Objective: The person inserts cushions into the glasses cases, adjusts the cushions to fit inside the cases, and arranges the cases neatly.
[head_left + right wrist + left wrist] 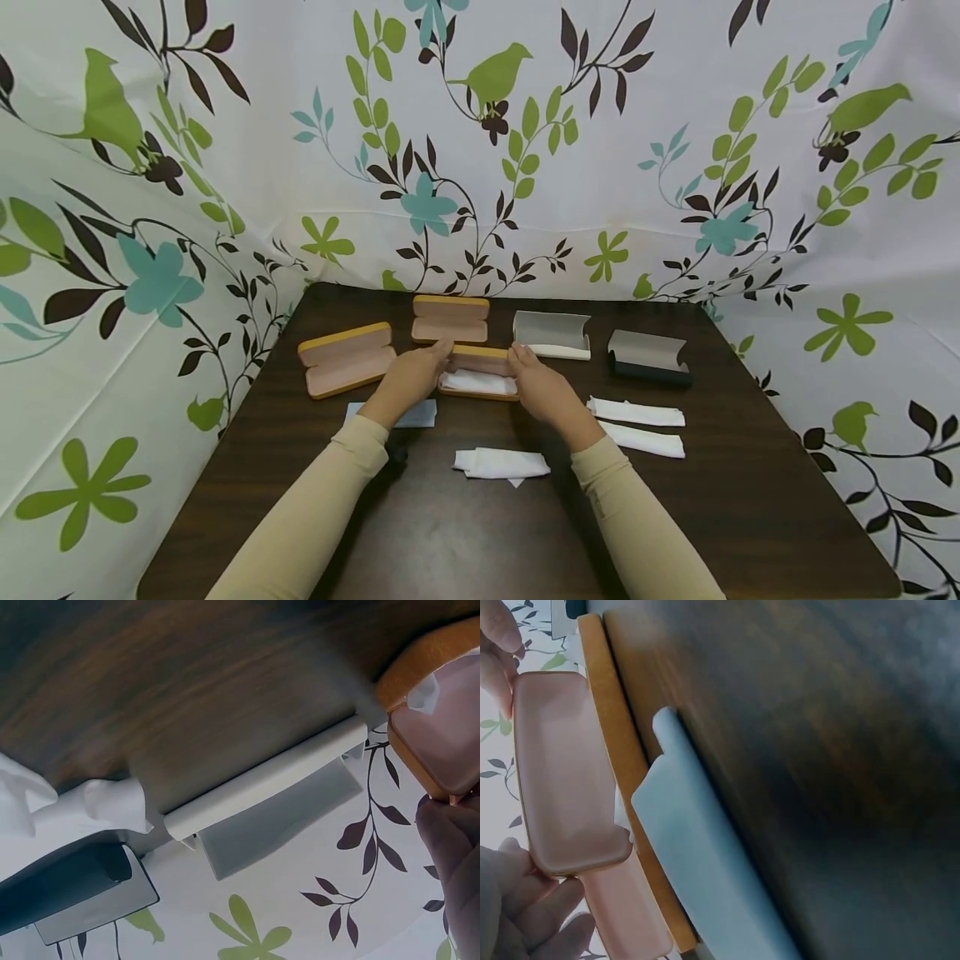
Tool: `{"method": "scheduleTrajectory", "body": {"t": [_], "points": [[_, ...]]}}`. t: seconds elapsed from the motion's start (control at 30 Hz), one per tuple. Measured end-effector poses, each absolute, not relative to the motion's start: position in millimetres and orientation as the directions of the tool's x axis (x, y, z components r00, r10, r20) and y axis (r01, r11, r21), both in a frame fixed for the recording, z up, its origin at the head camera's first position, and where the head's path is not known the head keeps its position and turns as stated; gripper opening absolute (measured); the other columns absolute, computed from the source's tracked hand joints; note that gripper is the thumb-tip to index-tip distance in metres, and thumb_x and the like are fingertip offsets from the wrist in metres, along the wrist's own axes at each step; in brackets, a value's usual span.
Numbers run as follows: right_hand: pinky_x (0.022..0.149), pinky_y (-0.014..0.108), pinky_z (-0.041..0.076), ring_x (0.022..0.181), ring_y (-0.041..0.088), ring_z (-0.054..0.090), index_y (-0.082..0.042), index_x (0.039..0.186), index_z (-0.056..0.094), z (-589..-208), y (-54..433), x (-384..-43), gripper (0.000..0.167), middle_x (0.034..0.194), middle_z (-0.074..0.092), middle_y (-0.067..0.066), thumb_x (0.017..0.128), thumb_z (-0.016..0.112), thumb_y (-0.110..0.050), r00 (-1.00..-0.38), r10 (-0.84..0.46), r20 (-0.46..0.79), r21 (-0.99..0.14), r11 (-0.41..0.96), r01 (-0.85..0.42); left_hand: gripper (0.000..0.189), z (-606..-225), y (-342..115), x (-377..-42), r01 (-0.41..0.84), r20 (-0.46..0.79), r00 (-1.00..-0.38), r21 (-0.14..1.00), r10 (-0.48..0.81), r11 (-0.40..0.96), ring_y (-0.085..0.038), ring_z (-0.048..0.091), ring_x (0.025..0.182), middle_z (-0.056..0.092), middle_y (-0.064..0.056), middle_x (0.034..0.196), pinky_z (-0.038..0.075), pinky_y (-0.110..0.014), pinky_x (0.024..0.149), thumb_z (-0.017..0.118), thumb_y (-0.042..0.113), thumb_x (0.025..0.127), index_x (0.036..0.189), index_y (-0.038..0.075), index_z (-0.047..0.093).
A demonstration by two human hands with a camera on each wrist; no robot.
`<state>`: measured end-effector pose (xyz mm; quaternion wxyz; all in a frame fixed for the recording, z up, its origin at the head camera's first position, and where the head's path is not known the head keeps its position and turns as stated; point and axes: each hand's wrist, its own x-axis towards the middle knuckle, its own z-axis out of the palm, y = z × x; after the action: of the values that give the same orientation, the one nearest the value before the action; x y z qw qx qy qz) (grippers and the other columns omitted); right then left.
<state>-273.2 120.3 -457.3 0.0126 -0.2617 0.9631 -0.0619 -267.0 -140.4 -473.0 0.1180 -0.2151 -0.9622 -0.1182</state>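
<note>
Head view: you hold an open case point(480, 396) by its lid point(480, 362).
Left hand point(412, 373): gripping the left end.
Right hand point(547, 387): gripping the right.
White cloth point(478, 382): inside, between your hands.

A curtained-off nook – bird-and-leaf fabric point(480, 142) hangs on three sides of a dark table point(480, 533)

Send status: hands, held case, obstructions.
Left hand, right hand hold opposite ends of pink-lined case. Open, white cloth inside. Second case close behind; nothing visible over the opening.
</note>
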Motion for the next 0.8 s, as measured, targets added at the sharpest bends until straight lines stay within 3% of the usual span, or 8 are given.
{"method": "scheduleTrajectory", "body": {"t": [0.17,0.33,0.53,0.8], "points": [[0.099,0.044,0.051,0.151,0.028,0.028,-0.003,0.157,0.034,-458,123,-269,0.055,0.165,0.027,0.011,0.105,0.053,-0.007,-0.869,-0.496,0.002,-0.130,0.861,-0.492,0.058,-473,-138,-264,0.460,0.276,-0.870,0.153,0.409,0.875,-0.016,0.053,0.055,0.054,-0.011,0.148,0.042,-0.028,0.050,0.071,0.002,0.093,0.148,0.003,0.052],[0.103,0.047,0.048,0.150,0.029,0.029,-0.003,0.157,0.035,-459,124,-266,0.056,0.165,0.027,0.010,0.104,0.054,-0.006,-0.864,-0.504,0.008,-0.139,0.855,-0.500,0.056,-475,-139,-262,0.466,0.276,-0.867,0.154,0.415,0.871,-0.011,0.037,0.048,0.052,-0.012,0.149,0.033,-0.025,0.047,0.068,0.000,0.094,0.147,0.003,0.052],[0.108,0.048,0.044,0.150,0.029,0.030,-0.004,0.156,0.037,-461,126,-261,0.056,0.165,0.029,0.009,0.103,0.055,-0.004,-0.855,-0.519,0.019,-0.133,0.846,-0.517,0.050,-476,-141,-257,0.467,0.284,-0.867,0.179,0.409,0.866,-0.010,0.038,0.048,0.053,-0.013,0.148,0.033,-0.025,0.047,0.063,0.001,0.098,0.147,0.004,0.053],[0.096,0.049,0.052,0.150,0.027,0.031,-0.008,0.157,0.037,-462,131,-256,0.059,0.165,0.028,0.006,0.101,0.054,0.000,-0.856,-0.516,0.006,-0.118,0.850,-0.513,0.046,-476,-139,-251,0.446,0.280,-0.879,0.194,0.386,0.874,-0.015,0.056,0.056,0.055,-0.010,0.147,0.040,-0.027,0.048,0.062,0.007,0.100,0.146,0.006,0.055]]}}
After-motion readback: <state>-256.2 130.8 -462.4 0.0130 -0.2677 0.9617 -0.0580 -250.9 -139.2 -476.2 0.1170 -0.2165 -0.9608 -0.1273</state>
